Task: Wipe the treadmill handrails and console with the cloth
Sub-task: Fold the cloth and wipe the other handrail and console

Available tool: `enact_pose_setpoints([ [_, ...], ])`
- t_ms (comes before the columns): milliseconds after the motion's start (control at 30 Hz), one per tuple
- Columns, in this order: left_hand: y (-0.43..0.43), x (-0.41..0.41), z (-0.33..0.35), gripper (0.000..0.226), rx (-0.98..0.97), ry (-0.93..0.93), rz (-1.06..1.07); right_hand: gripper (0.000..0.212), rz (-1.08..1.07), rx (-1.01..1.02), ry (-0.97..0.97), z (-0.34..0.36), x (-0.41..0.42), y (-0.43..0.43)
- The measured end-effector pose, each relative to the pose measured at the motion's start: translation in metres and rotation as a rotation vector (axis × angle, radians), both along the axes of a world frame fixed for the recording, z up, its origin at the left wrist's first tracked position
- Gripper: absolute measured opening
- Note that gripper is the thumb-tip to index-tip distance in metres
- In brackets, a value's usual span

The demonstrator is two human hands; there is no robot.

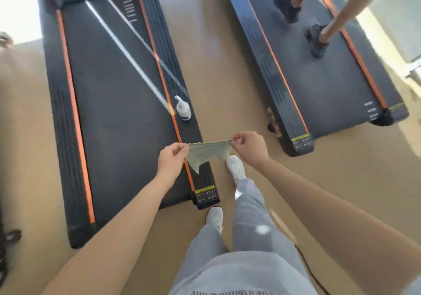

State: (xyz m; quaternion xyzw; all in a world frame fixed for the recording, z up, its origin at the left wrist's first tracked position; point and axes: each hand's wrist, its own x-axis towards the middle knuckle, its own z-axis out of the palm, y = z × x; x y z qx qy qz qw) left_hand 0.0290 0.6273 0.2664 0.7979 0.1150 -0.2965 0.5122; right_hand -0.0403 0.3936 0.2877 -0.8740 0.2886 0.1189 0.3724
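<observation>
- Head view, risks: the small pale green woven cloth (pixel 206 154) is held only by its two top corners, stretched taut between the hands with the rest hanging free — a weak pinch on either side would probably let that corner drop and the cloth fall onto the rear of the treadmill or the floor.
- Head view, risks: the white plastic spray bottle (pixel 183 109) stands on the right side rail of the near black treadmill with orange stripes (pixel 118 103), close to the belt edge; a careless foot or a trailing cloth could tip it.
- Head view, risks: a second black treadmill (pixel 319 85) to the right is occupied by another person's legs in dark shoes (pixel 303 18); straying that way risks contact.
- Head view, grip: the left hand (pixel 170 160) has thumb and fingers pressed together on the cloth's left corner; the right hand (pixel 248 146) is pinched likewise on the right corner.
- Head view, location: the cloth hangs in the air above the treadmill's rear right corner, just ahead of the person's white shoes. Handrails and console are out of frame, so wiping looks not yet begun.
</observation>
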Motion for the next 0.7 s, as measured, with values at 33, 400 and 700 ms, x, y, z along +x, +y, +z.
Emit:
enact_pose_setpoints([
  [33,0.000,0.013,-0.005,0.012,0.013,0.001,0.053,0.012,0.031,0.007,0.005,-0.006,0.022,-0.001],
  [400,-0.028,0.177,-0.093,0.015,0.055,0.108,0.593,0.016,0.326,0.036,0.120,-0.106,0.276,-0.014],
  [700,-0.048,0.285,-0.189,0.013,-0.100,0.259,0.851,0.014,0.249,0.162,0.184,-0.216,0.428,-0.004],
])
